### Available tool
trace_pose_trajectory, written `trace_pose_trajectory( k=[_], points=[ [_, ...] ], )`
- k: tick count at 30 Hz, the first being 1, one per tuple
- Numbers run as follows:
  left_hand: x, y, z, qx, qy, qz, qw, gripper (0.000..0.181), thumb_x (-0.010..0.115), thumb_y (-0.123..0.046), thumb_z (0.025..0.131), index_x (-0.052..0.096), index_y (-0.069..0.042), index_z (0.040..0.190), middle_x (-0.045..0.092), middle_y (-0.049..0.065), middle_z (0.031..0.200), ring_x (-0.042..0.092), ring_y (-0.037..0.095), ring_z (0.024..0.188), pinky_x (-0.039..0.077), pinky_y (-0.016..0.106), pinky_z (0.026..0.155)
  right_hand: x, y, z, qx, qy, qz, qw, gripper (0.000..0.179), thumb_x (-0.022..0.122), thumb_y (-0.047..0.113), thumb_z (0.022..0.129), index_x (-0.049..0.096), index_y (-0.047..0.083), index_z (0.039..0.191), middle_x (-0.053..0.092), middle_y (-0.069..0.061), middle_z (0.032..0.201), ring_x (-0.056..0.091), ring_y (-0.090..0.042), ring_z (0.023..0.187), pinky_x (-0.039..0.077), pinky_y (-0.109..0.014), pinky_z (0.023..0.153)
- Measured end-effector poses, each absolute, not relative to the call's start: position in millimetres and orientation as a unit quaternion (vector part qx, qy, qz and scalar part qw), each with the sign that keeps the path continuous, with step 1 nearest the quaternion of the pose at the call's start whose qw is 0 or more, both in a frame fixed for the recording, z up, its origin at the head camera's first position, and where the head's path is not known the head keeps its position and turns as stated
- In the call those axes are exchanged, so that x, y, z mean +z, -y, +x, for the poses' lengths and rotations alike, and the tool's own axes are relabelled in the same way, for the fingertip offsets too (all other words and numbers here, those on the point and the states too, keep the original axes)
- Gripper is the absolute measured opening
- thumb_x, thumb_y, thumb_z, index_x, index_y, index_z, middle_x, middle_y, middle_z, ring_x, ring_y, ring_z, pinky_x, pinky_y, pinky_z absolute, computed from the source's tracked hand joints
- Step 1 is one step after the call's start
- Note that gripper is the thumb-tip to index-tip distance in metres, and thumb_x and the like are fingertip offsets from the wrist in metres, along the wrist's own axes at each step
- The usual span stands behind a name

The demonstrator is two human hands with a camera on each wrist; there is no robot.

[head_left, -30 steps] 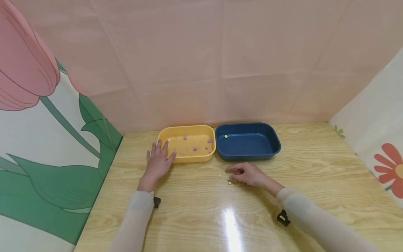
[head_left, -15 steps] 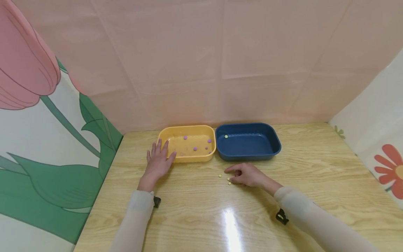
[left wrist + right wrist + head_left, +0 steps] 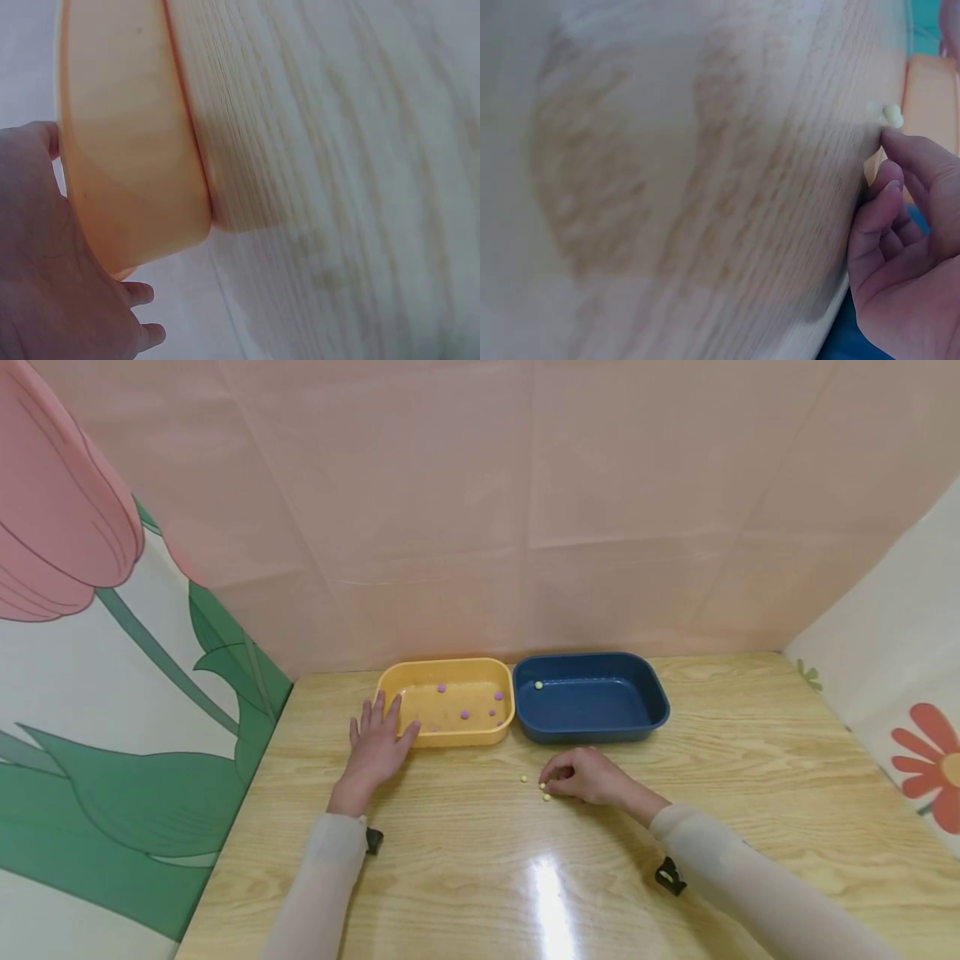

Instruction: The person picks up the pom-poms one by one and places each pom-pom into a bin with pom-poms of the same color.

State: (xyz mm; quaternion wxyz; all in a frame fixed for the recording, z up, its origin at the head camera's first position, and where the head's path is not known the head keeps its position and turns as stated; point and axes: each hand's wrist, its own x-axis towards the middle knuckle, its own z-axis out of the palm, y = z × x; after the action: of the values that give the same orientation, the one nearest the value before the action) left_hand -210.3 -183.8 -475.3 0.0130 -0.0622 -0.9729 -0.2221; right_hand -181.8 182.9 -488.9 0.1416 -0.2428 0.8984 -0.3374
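Observation:
My left hand rests with spread fingers over the left front corner of a yellow tray. In the left wrist view, the tray's outer wall stands beside that hand. On the table, my right hand pinches a small pale-yellow ball between thumb and index fingertips. Two similar balls lie close by: one just below, another to the left. In the right wrist view, pale balls show just past the right hand's thumb tip; the other fingers are curled.
A dark blue tray adjoins the yellow one on its right and contains one pale-yellow ball. Several purple balls are scattered inside the yellow tray. Behind both rises a pink-covered wall; the wooden table extends toward me.
The right hand's index finger has come down toward the thumb and met at one pale-yellow ball. The left hand and both trays have stayed put.

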Motion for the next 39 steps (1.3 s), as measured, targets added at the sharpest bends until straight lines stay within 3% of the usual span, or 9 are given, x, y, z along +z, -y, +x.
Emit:
trace_pose_trajectory(
  k=[14,19,28,39],
  points=[
    [-473.4,183.9,-208.0,-0.221,0.974,-0.058,0.007,0.068,0.027,-0.058,0.096,0.008,-0.023,0.151,-0.004,0.011,0.157,-0.013,0.034,0.142,-0.005,0.063,0.107,-482.4,-186.6,-179.7,-0.389,-0.877,-0.245,0.140,0.005,0.069,0.015,0.084,0.068,0.014,0.089,0.059,0.005,0.063,0.053,-0.011,0.045,0.045,-0.026,0.042],
    [-474.8,184.3,-208.5,-0.222,0.973,-0.060,0.008,0.069,0.028,-0.058,0.096,0.007,-0.023,0.151,-0.005,0.011,0.157,-0.014,0.034,0.141,-0.005,0.064,0.107,-467.4,-188.6,-182.6,-0.396,-0.880,-0.238,0.112,0.006,0.067,0.013,0.085,0.067,0.016,0.091,0.057,0.004,0.062,0.052,-0.012,0.045,0.044,-0.025,0.042],
    [-475.8,184.3,-209.7,-0.217,0.974,-0.060,0.008,0.071,0.024,-0.062,0.094,0.007,-0.024,0.151,-0.005,0.010,0.157,-0.013,0.033,0.142,-0.005,0.064,0.107,-436.1,-197.4,-193.9,-0.401,-0.891,-0.197,0.081,0.013,0.068,0.027,0.086,0.069,0.016,0.093,0.059,-0.006,0.065,0.055,-0.020,0.047,0.043,-0.028,0.044],
    [-474.5,184.0,-210.7,-0.219,0.974,-0.056,0.009,0.070,0.027,-0.060,0.095,0.012,-0.021,0.151,-0.003,0.010,0.157,-0.011,0.035,0.142,-0.006,0.062,0.108,-418.2,-210.9,-211.9,-0.424,-0.893,-0.118,0.093,0.026,0.065,0.036,0.087,0.067,0.014,0.101,0.060,-0.015,0.074,0.059,-0.028,0.055,0.048,-0.035,0.048]
  ],
)
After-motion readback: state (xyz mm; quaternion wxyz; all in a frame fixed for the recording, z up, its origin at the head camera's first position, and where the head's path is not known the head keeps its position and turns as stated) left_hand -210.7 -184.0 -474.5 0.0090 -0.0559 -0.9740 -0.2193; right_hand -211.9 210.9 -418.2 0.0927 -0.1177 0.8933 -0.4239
